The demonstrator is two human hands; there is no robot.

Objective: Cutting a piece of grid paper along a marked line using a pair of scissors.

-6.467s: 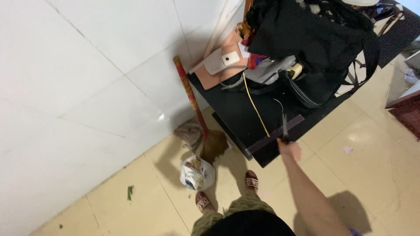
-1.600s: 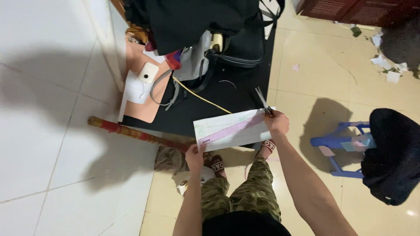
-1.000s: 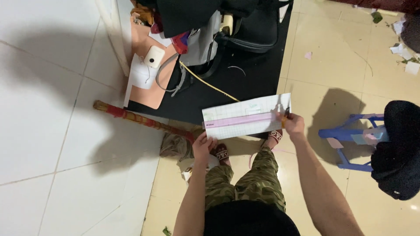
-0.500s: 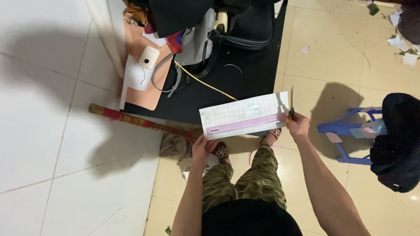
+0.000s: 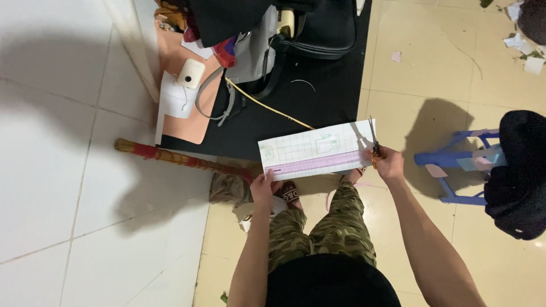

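Left hand (image 5: 263, 187) pinches paper sheet (image 5: 315, 150) near-left corner; right hand (image 5: 388, 162) grips scissors (image 5: 373, 141) at right edge. Keep sheet taut, blades square.

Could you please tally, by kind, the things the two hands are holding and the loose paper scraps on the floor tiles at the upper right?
Paper sheets: 1, left hand
Scissors: 1, right hand
Paper scraps: about 4
Total: about 6
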